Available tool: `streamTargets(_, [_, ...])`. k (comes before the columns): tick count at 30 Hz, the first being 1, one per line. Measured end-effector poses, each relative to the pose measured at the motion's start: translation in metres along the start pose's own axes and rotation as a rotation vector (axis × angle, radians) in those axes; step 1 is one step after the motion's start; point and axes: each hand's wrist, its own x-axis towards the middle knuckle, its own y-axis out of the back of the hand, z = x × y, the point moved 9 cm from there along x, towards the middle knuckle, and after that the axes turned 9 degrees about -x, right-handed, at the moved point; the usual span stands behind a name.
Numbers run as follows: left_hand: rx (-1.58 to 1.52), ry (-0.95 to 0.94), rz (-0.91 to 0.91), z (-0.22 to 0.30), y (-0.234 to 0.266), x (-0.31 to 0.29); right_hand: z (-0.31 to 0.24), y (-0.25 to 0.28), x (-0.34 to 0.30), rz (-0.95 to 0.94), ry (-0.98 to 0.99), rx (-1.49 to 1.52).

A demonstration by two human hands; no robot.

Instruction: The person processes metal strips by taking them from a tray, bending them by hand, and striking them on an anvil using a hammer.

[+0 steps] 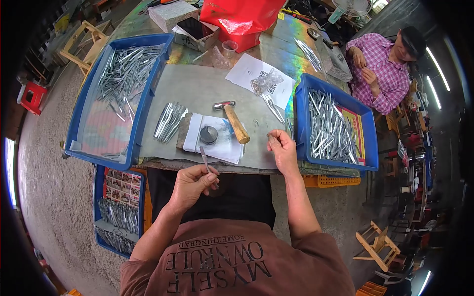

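Note:
My left hand (194, 185) is closed round a slim, tapered metal piece (204, 157), which points up toward the papers at the table's front edge. Just past its tip sits a round dark metal block (208, 134) on white sheets (224, 148). My right hand (283, 150) hovers over the right front of the table, thumb and fingers pinched together; what they hold, if anything, is too small to make out. Between the hands and farther back lies a ball-peen hammer (233, 121) with a wooden handle. A bundle of similar slim metal pieces (170, 122) rests left of the sheets.
Blue trays of metal pieces stand left (139, 108) and right (304, 121). Another blue tray (97, 212) is below on the left. Toward the back are a red bag (237, 22), a phone (194, 28) and printed paper (247, 71). A person in a checked shirt (380, 69) sits far right.

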Motion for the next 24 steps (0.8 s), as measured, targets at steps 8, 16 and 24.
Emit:
streamTargets(8, [-0.15,-0.032,0.029,0.001,-0.006,0.011,-0.028,-0.03,-0.029,-0.148,0.06,0.326])
streamTargets(16, [-0.364,-0.06,0.083,0.0,-0.012,0.016,-0.047,-0.075,-0.064,-0.305,0.044,0.43])
streamTargets(24, [-0.488,-0.067,0.118,-0.001,-0.008,0.012,-0.048,-0.091,-0.073,-0.363,0.003,0.404])
